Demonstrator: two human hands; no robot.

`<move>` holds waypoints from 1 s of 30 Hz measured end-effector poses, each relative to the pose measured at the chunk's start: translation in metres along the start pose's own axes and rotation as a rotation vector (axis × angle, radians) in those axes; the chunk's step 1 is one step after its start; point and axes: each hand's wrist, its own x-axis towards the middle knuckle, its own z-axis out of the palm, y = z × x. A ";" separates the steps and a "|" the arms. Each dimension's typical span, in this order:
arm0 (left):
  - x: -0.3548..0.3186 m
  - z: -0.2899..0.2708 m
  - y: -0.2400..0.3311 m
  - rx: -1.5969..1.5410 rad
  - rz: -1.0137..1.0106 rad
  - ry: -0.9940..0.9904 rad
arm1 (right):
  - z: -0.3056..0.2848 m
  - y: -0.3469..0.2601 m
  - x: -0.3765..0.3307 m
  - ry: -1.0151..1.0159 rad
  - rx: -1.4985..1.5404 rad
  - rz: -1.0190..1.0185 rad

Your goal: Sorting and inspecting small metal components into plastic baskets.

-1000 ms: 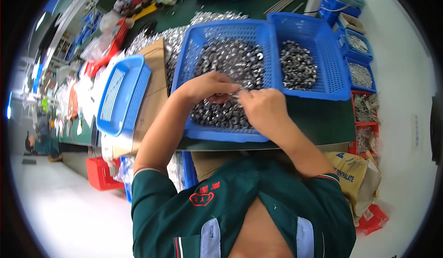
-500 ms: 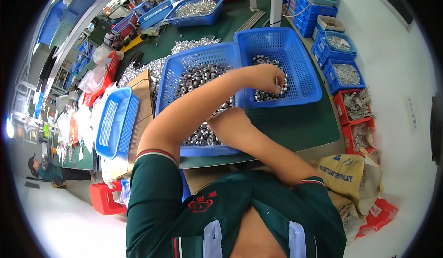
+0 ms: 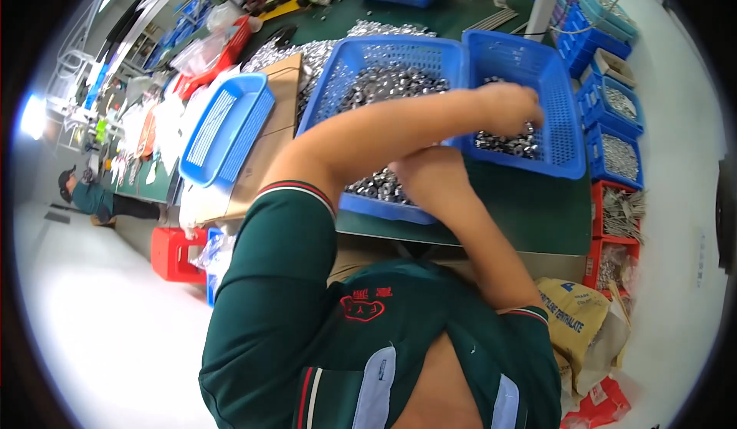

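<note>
My left hand (image 3: 510, 109) is over the right-hand blue basket (image 3: 566, 95), its fingers curled closed. Whatever they hold cannot be made out. Below it lies a heap of small shiny metal nut-like parts (image 3: 507, 145). My left forearm crosses above my right hand (image 3: 431, 177), which reaches into the near side of the left-hand blue basket (image 3: 353, 49). That basket holds many dark and silver ring-shaped metal parts (image 3: 388, 83). The right hand's fingers are hidden under the left forearm.
An empty light-blue basket (image 3: 261, 95) stands on cardboard (image 3: 288, 83) at the left. Loose shiny parts (image 3: 307, 56) lie behind the baskets on the green table (image 3: 530, 221). Stacked blue and red bins (image 3: 614, 206) with metal parts line the right. A person (image 3: 92, 198) is far left.
The view has shifted, so the baskets and table appear farther right. My left hand stays over the right-hand basket with its fingers closed; my right hand remains at the left-hand one.
</note>
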 end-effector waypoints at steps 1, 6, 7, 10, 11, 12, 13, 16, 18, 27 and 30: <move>-0.017 -0.021 -0.002 -0.051 0.019 0.114 | 0.006 0.005 -0.002 0.130 0.007 -0.041; -0.126 -0.089 -0.019 -0.044 -0.242 0.226 | -0.004 -0.001 -0.004 0.280 0.237 -0.028; -0.145 -0.090 -0.021 -0.044 -0.336 0.168 | -0.002 0.001 -0.004 0.322 0.254 -0.048; -0.195 -0.074 -0.023 0.005 -0.464 -0.083 | -0.003 0.003 -0.005 0.327 0.262 -0.035; -0.207 -0.067 -0.021 -0.006 -0.533 -0.199 | -0.003 0.003 -0.004 0.324 0.262 -0.034; -0.218 -0.059 -0.020 -0.010 -0.564 -0.278 | -0.003 0.002 -0.004 0.342 0.296 -0.036; -0.229 -0.050 -0.018 0.007 -0.567 -0.259 | -0.003 0.001 -0.004 0.359 0.331 -0.042; -0.249 -0.034 -0.020 0.128 -0.575 -0.229 | -0.004 0.001 -0.005 0.344 0.324 -0.043; -0.253 -0.033 -0.023 0.096 -0.489 -0.113 | -0.003 0.001 -0.004 0.357 0.323 -0.046; -0.242 -0.046 -0.030 -0.428 -0.634 0.101 | -0.006 -0.001 -0.002 0.351 0.319 -0.013; -0.222 -0.054 -0.019 -0.961 -0.608 0.346 | -0.008 0.001 -0.004 0.339 0.359 0.024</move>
